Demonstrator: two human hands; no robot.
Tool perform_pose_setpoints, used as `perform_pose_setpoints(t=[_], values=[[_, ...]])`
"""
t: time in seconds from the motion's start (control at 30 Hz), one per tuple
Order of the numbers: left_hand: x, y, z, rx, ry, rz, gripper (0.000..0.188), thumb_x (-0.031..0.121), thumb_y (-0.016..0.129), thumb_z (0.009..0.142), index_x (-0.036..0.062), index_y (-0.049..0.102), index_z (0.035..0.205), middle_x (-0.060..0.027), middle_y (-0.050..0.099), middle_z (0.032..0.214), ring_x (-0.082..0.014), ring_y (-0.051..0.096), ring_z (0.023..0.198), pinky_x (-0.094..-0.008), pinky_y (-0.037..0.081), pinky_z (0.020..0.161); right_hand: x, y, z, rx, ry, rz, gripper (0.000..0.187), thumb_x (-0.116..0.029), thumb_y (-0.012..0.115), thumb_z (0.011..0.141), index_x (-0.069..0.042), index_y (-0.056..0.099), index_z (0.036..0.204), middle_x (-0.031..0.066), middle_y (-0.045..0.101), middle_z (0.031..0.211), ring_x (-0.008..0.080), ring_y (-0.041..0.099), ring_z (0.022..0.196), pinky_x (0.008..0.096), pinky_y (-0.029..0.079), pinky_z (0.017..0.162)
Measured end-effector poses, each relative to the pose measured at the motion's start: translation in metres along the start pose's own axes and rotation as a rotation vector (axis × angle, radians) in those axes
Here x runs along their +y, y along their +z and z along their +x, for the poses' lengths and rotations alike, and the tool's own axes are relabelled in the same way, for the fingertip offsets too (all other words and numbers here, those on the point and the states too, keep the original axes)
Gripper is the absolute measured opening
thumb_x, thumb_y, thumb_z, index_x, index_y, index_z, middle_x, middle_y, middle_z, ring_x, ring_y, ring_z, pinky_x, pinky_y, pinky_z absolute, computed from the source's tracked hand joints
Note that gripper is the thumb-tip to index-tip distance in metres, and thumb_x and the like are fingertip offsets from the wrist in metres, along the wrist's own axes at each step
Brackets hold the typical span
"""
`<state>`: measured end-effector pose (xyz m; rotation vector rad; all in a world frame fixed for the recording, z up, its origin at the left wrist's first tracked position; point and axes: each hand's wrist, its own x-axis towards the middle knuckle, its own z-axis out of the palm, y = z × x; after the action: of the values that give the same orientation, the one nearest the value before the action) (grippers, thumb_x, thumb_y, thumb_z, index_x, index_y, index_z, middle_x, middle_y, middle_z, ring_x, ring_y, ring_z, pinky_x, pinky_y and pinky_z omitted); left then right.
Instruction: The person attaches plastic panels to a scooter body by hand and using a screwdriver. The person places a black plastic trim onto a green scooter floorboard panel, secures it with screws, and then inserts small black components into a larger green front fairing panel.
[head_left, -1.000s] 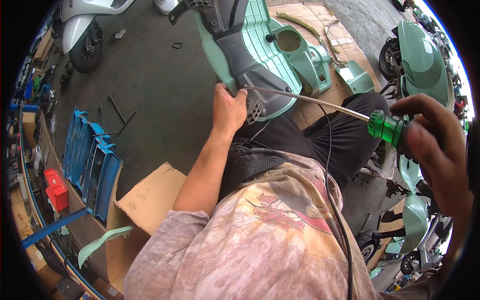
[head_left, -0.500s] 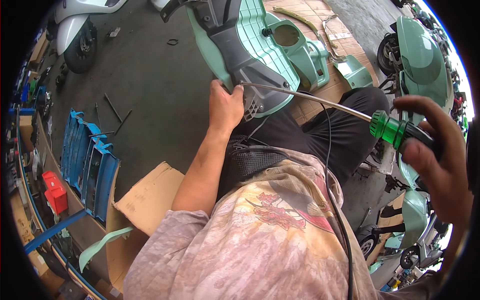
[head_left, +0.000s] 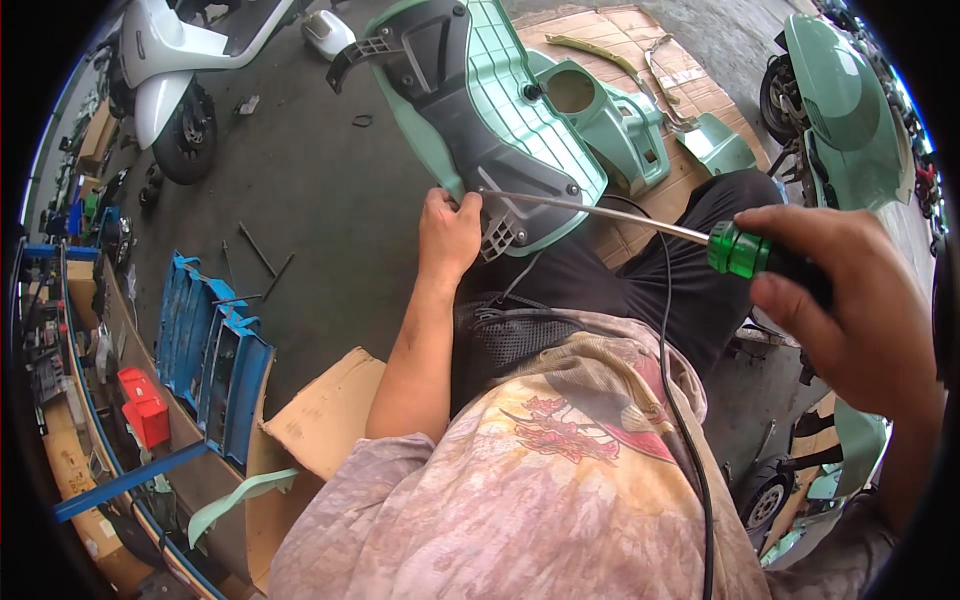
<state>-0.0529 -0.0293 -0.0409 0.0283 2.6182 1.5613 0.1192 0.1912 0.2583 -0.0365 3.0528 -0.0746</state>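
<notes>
A large scooter body panel, mint green with a dark grey plastic part [head_left: 432, 88] over it, lies across my lap at the top middle. My left hand [head_left: 447, 235] is closed on the panel's near left edge, thumb beside a dark screw spot. In my right hand [head_left: 840, 290] is a long screwdriver [head_left: 620, 214] with a green and black handle. Its thin shaft runs left across the grey part, and the tip ends next to my left thumb. Whether the tip sits in a screw head is too small to tell.
On a flattened cardboard sheet [head_left: 640, 30] lie more mint green panels [head_left: 610, 120]. A white scooter [head_left: 170, 60] stands far left, green scooter bodywork [head_left: 840, 90] at the right. Blue metal parts [head_left: 215, 350], a red box [head_left: 145, 408] and an open carton [head_left: 325, 410] are at left. A black cable [head_left: 668, 340] hangs down my front.
My right hand and the screwdriver handle have shifted left, and the fingers have closed more around the handle. The tip stays by my left thumb. The whole view has tilted slightly.
</notes>
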Motion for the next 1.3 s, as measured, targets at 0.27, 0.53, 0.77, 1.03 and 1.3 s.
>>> perform_pose_setpoints(t=[0.27, 0.53, 0.77, 1.03, 1.3], values=[[0.028, -0.035, 0.094, 0.057, -0.051, 0.179, 0.099, 0.07, 0.059, 0.077, -0.012, 0.041, 0.13, -0.0289, 0.056, 0.123, -0.0392, 0.054, 0.116, -0.0414, 0.044, 0.096, 0.002, 0.036, -0.012, -0.191, -0.122, 0.039, 0.043, -0.021, 0.066, 0.082, -0.001, 0.056, 0.12, 0.0114, 0.056, 0.077, 0.0297, 0.059, 0.064, 0.039, 0.048, 0.058], [0.035, 0.013, 0.164, 0.123, 0.171, -0.218, 0.059, 0.046, 0.068, 0.084, -0.0061, 0.056, 0.11, -0.0141, 0.061, 0.107, -0.0234, 0.055, 0.096, -0.0336, 0.041, 0.088, 0.069, 0.074, -0.021, 0.006, -0.155, 0.331, 0.038, -0.022, 0.065, 0.083, 0.0, 0.058, 0.114, 0.0097, 0.059, 0.076, 0.023, 0.063, 0.059, 0.033, 0.05, 0.049], [0.017, 0.016, 0.15, 0.256, 0.165, -0.346, 0.062, 0.042, 0.06, 0.091, -0.0086, 0.048, 0.123, -0.0176, 0.054, 0.124, -0.0256, 0.051, 0.111, -0.0354, 0.038, 0.097, 0.198, 0.161, -0.059, 0.629, 0.628, 0.942, 0.048, -0.03, 0.062, 0.091, -0.004, 0.052, 0.129, 0.0087, 0.063, 0.103, 0.0178, 0.059, 0.09, 0.0314, 0.048, 0.081], [0.023, 0.02, 0.137, 0.421, 0.066, -0.191, 0.063, 0.039, 0.05, 0.095, -0.0115, 0.044, 0.132, -0.0212, 0.042, 0.139, -0.0273, 0.044, 0.125, -0.035, 0.032, 0.106, 0.329, 0.534, -0.093, 0.41, 0.913, 0.777, 0.043, -0.021, 0.061, 0.091, -0.004, 0.05, 0.129, 0.0132, 0.057, 0.122, 0.0244, 0.057, 0.104, 0.0343, 0.046, 0.086], [0.041, 0.025, 0.123, 0.621, -0.03, -0.171, 0.062, 0.043, 0.05, 0.095, -0.0022, 0.04, 0.137, -0.0096, 0.047, 0.129, -0.0167, 0.044, 0.115, -0.0298, 0.031, 0.101, 0.292, 0.618, -0.073, 0.058, 1.224, 0.2, 0.037, -0.02, 0.061, 0.09, -0.003, 0.054, 0.122, 0.0159, 0.06, 0.118, 0.0289, 0.061, 0.102, 0.0363, 0.048, 0.084]])
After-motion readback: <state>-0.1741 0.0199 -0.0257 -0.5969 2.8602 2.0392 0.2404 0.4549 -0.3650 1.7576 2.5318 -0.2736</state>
